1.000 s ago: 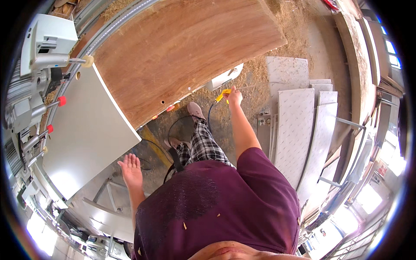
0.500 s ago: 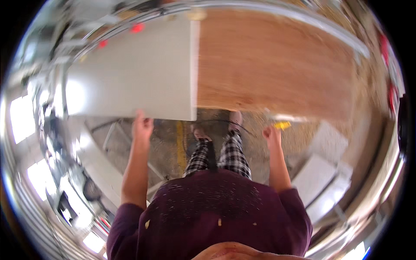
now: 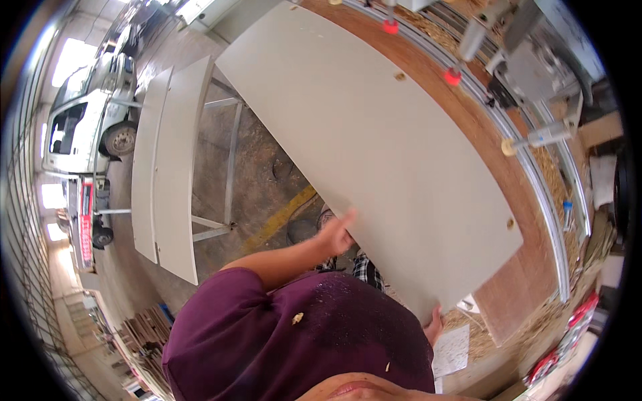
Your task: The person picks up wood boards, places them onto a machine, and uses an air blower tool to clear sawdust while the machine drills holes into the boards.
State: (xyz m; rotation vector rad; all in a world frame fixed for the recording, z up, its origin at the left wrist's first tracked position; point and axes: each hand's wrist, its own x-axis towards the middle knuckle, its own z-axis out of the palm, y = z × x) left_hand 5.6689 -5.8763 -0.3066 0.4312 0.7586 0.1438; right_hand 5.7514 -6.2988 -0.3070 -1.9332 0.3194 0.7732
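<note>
The right hand point(image 3: 433, 325) is mostly hidden behind the purple shirt point(image 3: 294, 341) and the lower corner of the white board point(image 3: 374, 154); only some fingers show, curled around the board's edge, so how wide it is open cannot be told. The left hand point(image 3: 336, 232) presses against the board's near long edge, fingers together, thumb raised. The board is large, flat, smooth and pale, lying aslant on a brown wooden table point(image 3: 528, 267) strewn with sawdust. Two more white panels point(image 3: 170, 174) rest on a metal frame over the concrete floor.
</note>
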